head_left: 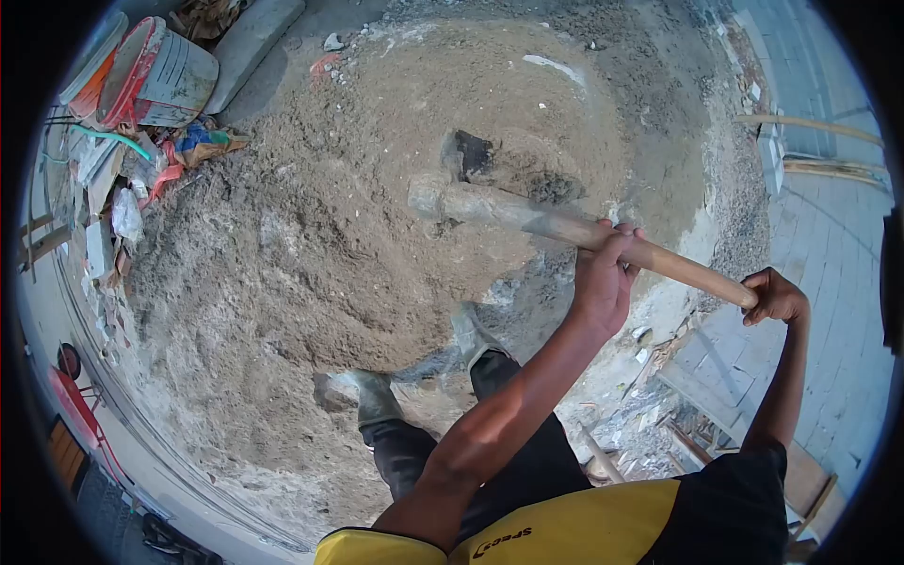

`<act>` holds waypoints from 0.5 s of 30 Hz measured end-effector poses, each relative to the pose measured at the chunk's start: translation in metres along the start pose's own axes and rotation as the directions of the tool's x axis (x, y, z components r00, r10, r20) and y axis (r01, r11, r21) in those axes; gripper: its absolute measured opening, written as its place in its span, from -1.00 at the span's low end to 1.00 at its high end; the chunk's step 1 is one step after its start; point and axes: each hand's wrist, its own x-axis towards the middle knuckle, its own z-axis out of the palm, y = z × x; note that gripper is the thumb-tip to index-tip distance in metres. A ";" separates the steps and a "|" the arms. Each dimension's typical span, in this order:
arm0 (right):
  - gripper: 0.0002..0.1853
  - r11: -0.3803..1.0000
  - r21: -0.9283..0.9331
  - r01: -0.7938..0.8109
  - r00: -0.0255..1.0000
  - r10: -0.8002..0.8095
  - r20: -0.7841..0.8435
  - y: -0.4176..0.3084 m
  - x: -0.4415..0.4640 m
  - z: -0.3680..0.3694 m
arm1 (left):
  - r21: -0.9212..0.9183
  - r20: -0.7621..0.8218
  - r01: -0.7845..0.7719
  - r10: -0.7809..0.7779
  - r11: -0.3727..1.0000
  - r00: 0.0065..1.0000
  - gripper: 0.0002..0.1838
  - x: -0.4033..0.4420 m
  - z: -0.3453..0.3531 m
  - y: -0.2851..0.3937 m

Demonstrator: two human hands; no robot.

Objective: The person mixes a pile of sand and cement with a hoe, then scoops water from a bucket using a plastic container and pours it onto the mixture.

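Spaced apart, likely for leverage, left hand and right hand curl round the hoe, blade seemingly sunk in dirt.

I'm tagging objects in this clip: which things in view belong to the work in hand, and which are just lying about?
In use:
long-handled tool, gripped by left hand partway along and right hand at the end
loose grey-brown material around the tool's head

Apparently just lying about:
red-rimmed bucket, upper left
red wheelbarrow, lower left
white plastic, left
wooden poles, right
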 end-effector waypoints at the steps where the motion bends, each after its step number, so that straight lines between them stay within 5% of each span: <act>1: -0.51 0.979 -0.199 -0.041 0.997 0.027 -0.076 0.014 0.022 0.013 | 0.105 0.075 -0.093 0.085 0.990 0.994 -0.76 -0.008 0.002 0.010; 2: -0.57 0.931 -0.366 -0.007 0.998 -0.014 -0.053 -0.012 0.050 0.050 | 0.164 0.149 -0.249 0.226 0.955 0.963 -0.75 -0.019 -0.002 0.035; 3: -0.61 0.868 -0.406 0.285 0.932 -0.350 -0.093 -0.026 0.085 0.102 | 0.214 0.226 -0.398 0.351 0.892 0.909 -0.74 -0.033 -0.007 0.072; 5: -0.60 0.755 -0.295 0.585 0.783 -0.621 -0.036 -0.105 0.145 0.216 | 0.392 0.178 -0.636 0.624 0.665 0.761 -0.71 -0.062 -0.024 0.158; 6: -0.58 0.744 -0.094 0.661 0.748 -0.663 0.012 -0.148 0.171 0.275 | 0.465 0.163 -0.724 0.755 0.509 0.635 -0.58 -0.074 -0.034 0.205; 9: -0.55 0.604 0.135 0.785 0.604 -0.796 0.046 -0.292 0.222 0.427 | 0.836 0.295 -0.533 0.927 -0.132 0.232 -0.21 -0.108 -0.068 0.334; 11: -0.61 0.544 0.270 0.795 0.574 -0.818 -0.043 -0.378 0.237 0.500 | 0.940 0.283 -0.254 0.935 -0.227 0.212 -0.08 -0.114 -0.116 0.390; 13: -0.64 0.502 0.312 0.806 0.549 -0.832 -0.081 -0.424 0.256 0.552 | 0.977 0.178 -0.171 0.933 -0.129 0.312 -0.03 -0.117 -0.164 0.434; 15: -0.70 0.607 0.630 0.484 0.684 -0.712 0.160 -0.443 0.276 0.593 | 0.991 0.031 -0.134 0.914 0.026 0.405 -0.06 -0.109 -0.223 0.460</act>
